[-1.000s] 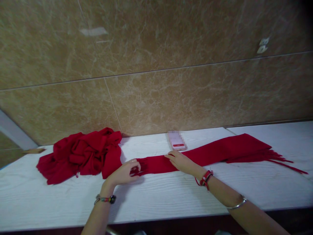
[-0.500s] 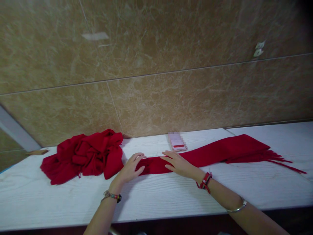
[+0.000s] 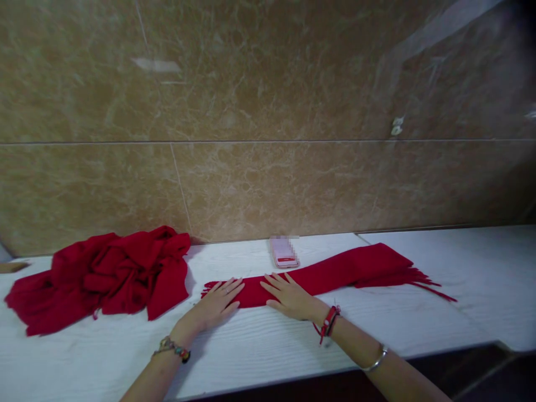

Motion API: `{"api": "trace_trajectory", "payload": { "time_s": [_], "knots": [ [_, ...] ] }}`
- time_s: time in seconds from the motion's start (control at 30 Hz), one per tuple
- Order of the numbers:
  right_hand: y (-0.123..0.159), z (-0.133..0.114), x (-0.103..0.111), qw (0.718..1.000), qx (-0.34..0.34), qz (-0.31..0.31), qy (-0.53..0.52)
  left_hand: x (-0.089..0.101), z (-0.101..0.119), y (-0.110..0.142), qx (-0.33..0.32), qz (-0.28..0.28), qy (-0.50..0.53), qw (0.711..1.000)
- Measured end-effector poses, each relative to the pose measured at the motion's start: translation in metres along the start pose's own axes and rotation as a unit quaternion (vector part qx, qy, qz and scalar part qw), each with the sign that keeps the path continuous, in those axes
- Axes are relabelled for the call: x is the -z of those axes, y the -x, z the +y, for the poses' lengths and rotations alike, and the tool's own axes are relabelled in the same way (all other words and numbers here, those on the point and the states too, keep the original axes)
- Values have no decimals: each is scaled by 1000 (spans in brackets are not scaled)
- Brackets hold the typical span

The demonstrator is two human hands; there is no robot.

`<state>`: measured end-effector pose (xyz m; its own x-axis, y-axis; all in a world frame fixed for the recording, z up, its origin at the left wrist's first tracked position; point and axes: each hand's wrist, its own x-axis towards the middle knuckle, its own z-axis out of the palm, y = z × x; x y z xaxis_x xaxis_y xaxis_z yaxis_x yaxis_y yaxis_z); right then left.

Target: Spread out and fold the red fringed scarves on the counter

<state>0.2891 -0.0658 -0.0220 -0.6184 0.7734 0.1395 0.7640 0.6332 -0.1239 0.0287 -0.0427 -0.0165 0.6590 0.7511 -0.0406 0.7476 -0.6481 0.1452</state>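
A long red scarf, folded into a narrow strip with fringe at both ends, lies across the white wooden table. My left hand rests flat and open on the strip's left end, fingers stretched out near the fringe. My right hand lies flat and open on the strip just to the right of it. Both wrists wear bracelets. A heap of crumpled red scarves sits on the table to the left, apart from my hands.
A pink phone lies by the wall just behind the folded scarf. A brown marble wall rises at the table's back. The table's front edge runs below my arms, with dark floor at the lower right.
My left hand has gone from a pinch on the scarf's left end to lying flat on it. Both hands now press the strip flat. The view has shifted to the right.
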Motion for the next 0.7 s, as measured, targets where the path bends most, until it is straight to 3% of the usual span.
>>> {"api": "trace_trajectory", "payload": {
  "time_s": [0.27, 0.37, 0.53, 0.7],
  "knots": [
    [49, 54, 9, 991, -127, -4, 42, 3, 1, -2, -2, 24, -6, 1000],
    [40, 48, 10, 993, -114, 19, 39, 5, 10, -10, -28, 71, -23, 997],
    [3, 15, 2, 999, -19, 41, -3, 2, 26, -34, -74, 124, -5, 990],
    [1, 12, -7, 999, -30, 24, -17, 0, 27, -45, -54, 136, -11, 989]
  ]
}}
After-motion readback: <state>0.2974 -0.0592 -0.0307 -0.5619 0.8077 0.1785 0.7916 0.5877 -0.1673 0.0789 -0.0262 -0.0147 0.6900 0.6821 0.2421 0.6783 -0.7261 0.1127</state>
